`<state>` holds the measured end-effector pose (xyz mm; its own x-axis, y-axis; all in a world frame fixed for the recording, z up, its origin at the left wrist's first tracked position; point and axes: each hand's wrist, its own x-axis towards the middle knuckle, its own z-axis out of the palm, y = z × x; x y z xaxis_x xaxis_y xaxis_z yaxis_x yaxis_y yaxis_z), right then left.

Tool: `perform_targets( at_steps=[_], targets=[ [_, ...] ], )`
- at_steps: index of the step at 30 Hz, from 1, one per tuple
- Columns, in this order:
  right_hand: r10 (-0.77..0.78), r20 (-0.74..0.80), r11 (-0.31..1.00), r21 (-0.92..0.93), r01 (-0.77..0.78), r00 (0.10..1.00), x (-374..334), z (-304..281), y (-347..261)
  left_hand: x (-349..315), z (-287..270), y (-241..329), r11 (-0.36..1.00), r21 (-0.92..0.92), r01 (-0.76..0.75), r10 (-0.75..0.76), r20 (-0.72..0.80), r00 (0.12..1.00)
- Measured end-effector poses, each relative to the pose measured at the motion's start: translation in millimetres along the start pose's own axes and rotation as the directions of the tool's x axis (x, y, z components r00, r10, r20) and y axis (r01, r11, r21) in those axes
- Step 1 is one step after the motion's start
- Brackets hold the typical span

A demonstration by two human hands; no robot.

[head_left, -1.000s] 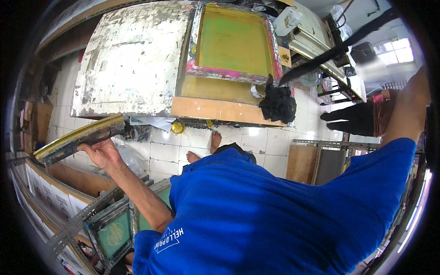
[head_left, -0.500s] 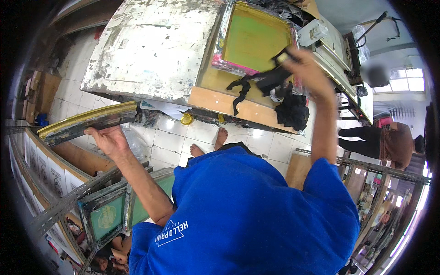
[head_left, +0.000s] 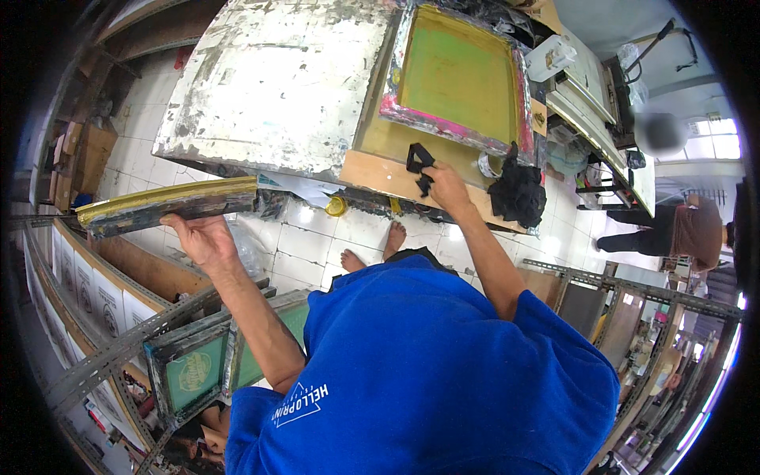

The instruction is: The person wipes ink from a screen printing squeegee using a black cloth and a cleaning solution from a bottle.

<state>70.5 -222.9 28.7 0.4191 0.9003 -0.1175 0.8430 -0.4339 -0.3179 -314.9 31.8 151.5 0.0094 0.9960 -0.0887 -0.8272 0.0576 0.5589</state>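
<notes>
My left hand (head_left: 207, 241) is closed on what looks like a screen printing frame (head_left: 170, 207), seen edge-on, with a dark ink-stained side and a yellow upper edge. Its far side is hidden. My right hand (head_left: 450, 192) grips a twisted strip of black cloth (head_left: 418, 158) above the table's front edge. Beyond it, a larger screen frame (head_left: 443, 120) with yellow-green mesh and pink-stained rims lies on the table. A bunched black cloth (head_left: 516, 198) hangs at the table's front right corner, beside a roll of tape (head_left: 488, 165).
A white, paint-worn board (head_left: 269, 87) covers the table's left part. On the floor by its front edge is a yellow round container (head_left: 336, 207). Metal racks (head_left: 103, 356) with green screens (head_left: 190, 372) stand at left. A person (head_left: 689, 231) is at far right.
My right hand has come down and left, from over the big screen to the table's front edge, bringing the black cloth along. The left hand still holds its frame.
</notes>
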Motion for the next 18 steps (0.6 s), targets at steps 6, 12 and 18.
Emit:
perform_targets(
  at_steps=[6, 12, 18],
  targets=[
    [0.012, 0.092, 0.998, 0.061, -0.017, 0.996, 8, -36, 4, -3, 1, -1, 1.0, -0.011, 0.018, -0.018, 0.038, 0.999],
    [0.105, -0.213, 0.994, -0.017, -0.111, 0.971, 16, 7, -14, 1, 0, -7, 0.997, -0.044, 0.059, -0.053, 0.121, 0.991],
    [0.002, -0.339, 0.97, -0.228, -0.085, 0.941, -19, 19, -33, -11, 10, -13, 0.995, -0.045, 0.094, -0.09, 0.083, 0.992]
  ],
)
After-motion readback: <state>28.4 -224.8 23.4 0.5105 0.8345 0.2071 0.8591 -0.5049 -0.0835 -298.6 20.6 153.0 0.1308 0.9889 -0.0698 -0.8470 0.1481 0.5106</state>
